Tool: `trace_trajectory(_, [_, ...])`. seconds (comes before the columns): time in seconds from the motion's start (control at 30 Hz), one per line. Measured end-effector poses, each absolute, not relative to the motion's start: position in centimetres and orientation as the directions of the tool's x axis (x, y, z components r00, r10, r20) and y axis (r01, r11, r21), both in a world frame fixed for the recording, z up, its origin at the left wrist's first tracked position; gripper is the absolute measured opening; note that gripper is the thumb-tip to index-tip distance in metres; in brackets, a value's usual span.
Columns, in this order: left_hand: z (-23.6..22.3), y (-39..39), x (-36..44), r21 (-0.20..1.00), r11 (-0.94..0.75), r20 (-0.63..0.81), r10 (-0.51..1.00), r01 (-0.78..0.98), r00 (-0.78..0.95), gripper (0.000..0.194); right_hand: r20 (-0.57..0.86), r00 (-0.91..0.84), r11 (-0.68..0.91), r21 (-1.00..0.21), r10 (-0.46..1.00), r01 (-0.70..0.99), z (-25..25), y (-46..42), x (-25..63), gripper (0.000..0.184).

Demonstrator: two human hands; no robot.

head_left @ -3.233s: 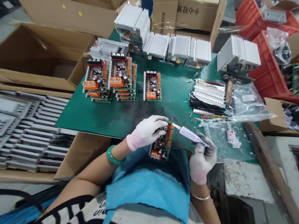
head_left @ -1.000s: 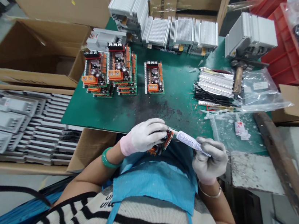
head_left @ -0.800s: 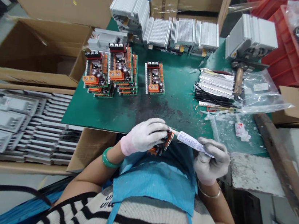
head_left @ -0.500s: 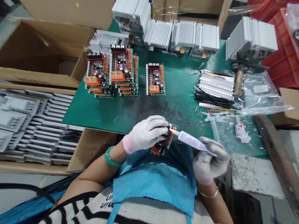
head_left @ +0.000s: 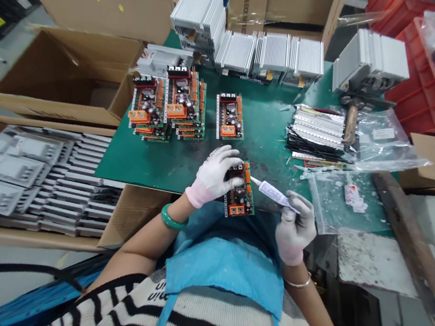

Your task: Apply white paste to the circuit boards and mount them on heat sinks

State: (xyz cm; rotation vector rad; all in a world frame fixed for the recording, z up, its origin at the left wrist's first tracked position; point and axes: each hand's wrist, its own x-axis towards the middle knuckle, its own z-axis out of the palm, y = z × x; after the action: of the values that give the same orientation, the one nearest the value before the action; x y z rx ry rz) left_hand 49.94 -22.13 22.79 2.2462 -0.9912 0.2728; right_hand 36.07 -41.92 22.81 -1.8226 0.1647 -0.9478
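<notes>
Your left hand [head_left: 212,176], in a white glove with a pink cuff, is closed on the upper end of a populated circuit board [head_left: 242,194]; the board lies at the front edge of the green-matted worktop [head_left: 152,168], directly before you; your right hand [head_left: 295,229], in a grey-palmed glove, pinches a white squeeze tube [head_left: 275,196], its nozzle just beside the board; stacked circuit boards [head_left: 169,106] stand beyond, with finned aluminium heat sinks [head_left: 289,57] behind them; a wooden-handled hammer [head_left: 351,124] lies to the right, beside a clear plastic bag [head_left: 384,142].
</notes>
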Motion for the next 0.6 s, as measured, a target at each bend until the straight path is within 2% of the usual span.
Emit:
trace_trajectory(0.07, [22.6, -21.6, 49.9, 0.459, -0.396, 0.438, -0.678, -0.795, 0.59, 0.063, 0.591, 0.681, -0.555, -0.77, -0.432, 0.316, 22.7, -42.1, 35.9, 0.016])
trace_trajectory(0.2, [21.9, -21.1, 50.0, 0.465, -0.289, 0.376, -0.792, -0.837, 0.482, 0.072, 0.632, 0.713, -0.656, -0.681, -0.303, 0.324, 22.8, -42.0, 36.0, 0.021])
trace_trajectory(0.37, [21.5, -21.4, 50.3, 0.5, -0.291, 0.346, -0.797, -0.816, 0.496, 0.075, 0.66, 0.725, -0.712, -0.605, -0.197, 0.357, 23.2, -41.6, 36.7, 0.021])
trace_trajectory(0.6, [21.5, -21.6, 50.3, 0.558, -0.273, 0.348, -0.781, -0.784, 0.519, 0.074, 0.67, 0.731, -0.75, -0.55, -0.132, 0.368, 23.6, -41.3, 37.7, 0.019])
